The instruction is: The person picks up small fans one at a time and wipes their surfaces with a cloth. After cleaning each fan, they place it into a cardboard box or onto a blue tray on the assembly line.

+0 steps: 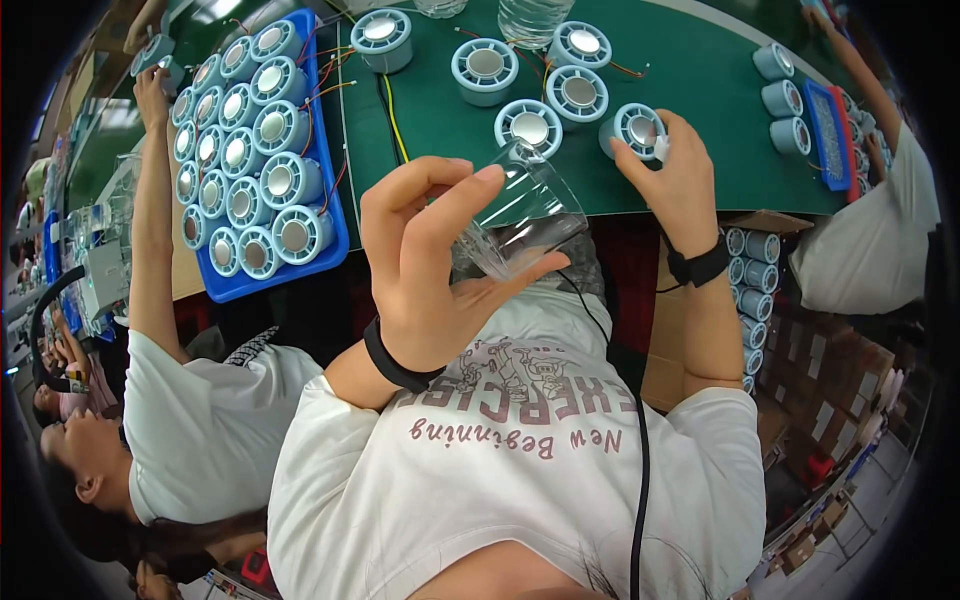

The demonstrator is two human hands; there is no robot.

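Observation:
Raised over the table's near edge, my left hand [415, 265] grips a clear transparent cup [535, 210], tilted, between thumb and fingers. My right hand [682, 185] has its thumb and fingers closed round a light blue round housing [620, 130] with a silver disc in its top. A small white piece [661, 148], too small to name, shows by the right fingertips. Beyond my hands, several like housings stand on the green table; the nearest to the cup is one housing [528, 128] with its silver disc up.
At the left, a blue tray [335, 235] holds rows of housings with thin wires. A co-worker's hand [152, 98] reaches past it. Clear containers [535, 20] stand at the far edge. On the right are more housings [782, 98], a blue tray [826, 135] and a carton [680, 335] of housings below.

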